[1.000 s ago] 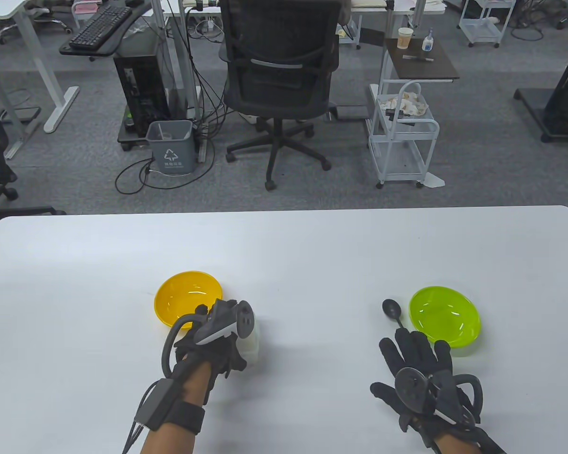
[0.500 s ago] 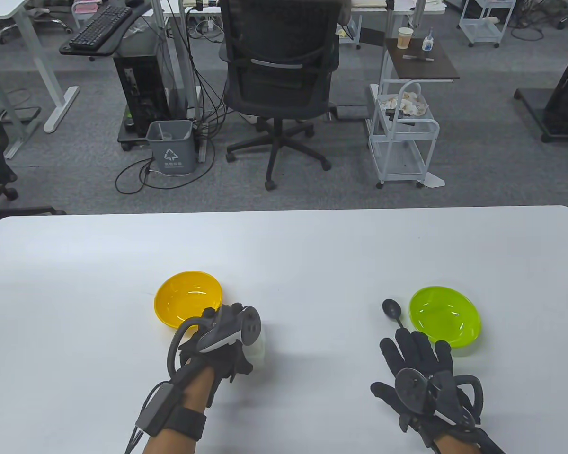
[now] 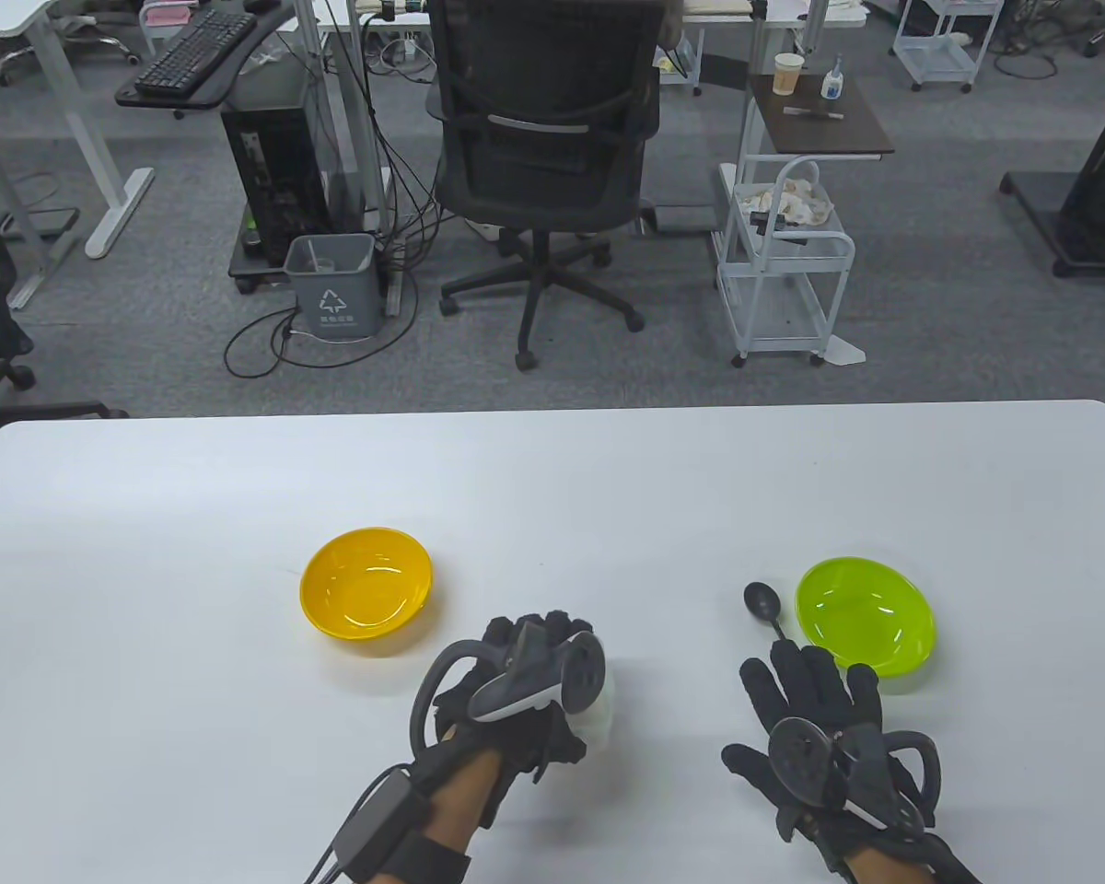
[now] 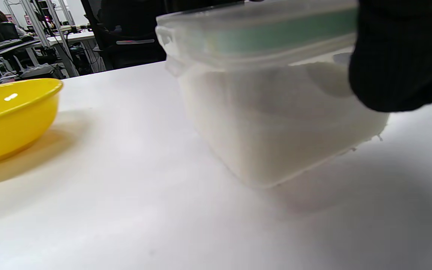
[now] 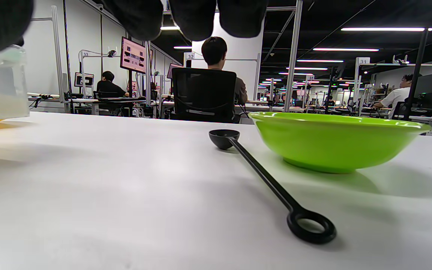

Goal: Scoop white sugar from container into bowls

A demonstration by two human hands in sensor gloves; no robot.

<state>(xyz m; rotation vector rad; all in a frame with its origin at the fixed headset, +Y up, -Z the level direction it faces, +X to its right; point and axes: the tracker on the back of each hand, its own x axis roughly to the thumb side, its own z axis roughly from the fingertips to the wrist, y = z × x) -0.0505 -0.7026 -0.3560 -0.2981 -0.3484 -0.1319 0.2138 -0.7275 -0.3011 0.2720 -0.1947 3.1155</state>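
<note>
Left hand [image 3: 516,686] grips the translucent lidded sugar container [image 4: 272,112], fingers [image 4: 399,56] wrapped over its lid and side; the container stands on the white table [image 3: 552,497]. Yellow bowl [image 3: 366,584] sits near the container, on its left and farther from the person. Right hand [image 3: 815,723] lies flat and spread to the container's right, holding nothing. Black scoop [image 5: 264,180] lies beyond that hand, just beside the green bowl [image 5: 338,140].

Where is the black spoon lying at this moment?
In the table view the black spoon lies on the table's right side, just left of the green bowl; its handle runs back under the right hand.
</note>
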